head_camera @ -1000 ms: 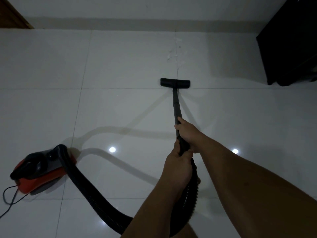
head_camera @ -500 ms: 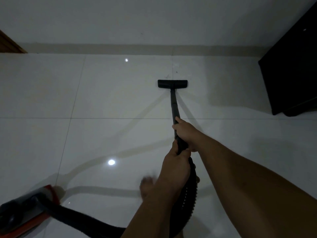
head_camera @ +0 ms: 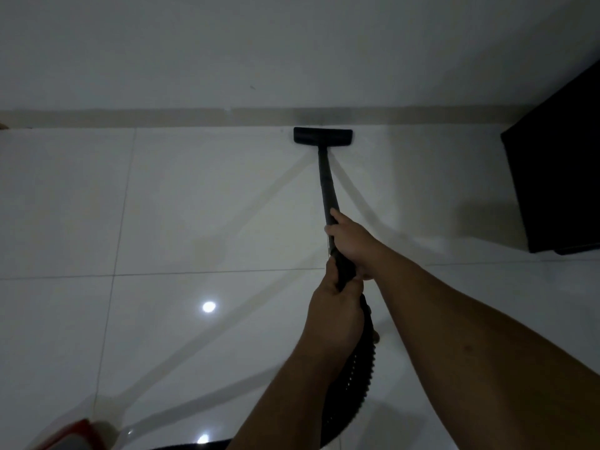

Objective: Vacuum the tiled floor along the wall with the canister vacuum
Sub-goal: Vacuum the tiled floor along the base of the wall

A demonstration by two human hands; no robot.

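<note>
The black floor nozzle point(head_camera: 322, 137) lies flat on the glossy white tiled floor point(head_camera: 194, 206), right against the beige skirting point(head_camera: 162, 116) of the white wall. Its black wand point(head_camera: 325, 183) runs back toward me. My right hand point(head_camera: 350, 240) grips the wand higher up. My left hand point(head_camera: 336, 306) grips the handle just below it, where the ribbed black hose point(head_camera: 362, 368) begins. The hose curves down behind my left forearm. Only a red corner of the canister point(head_camera: 78, 431) shows at the bottom left edge.
A dark cabinet point(head_camera: 565, 164) stands on the floor at the right, close to the wall. A sliver of brown wood point(head_camera: 3, 126) shows at the far left by the skirting. Ceiling lights reflect as bright spots on the tiles point(head_camera: 208, 306).
The nozzle has slid forward across the tile to the skirting. The view has moved toward the wall, and the canister has dropped almost out of sight at the bottom left.
</note>
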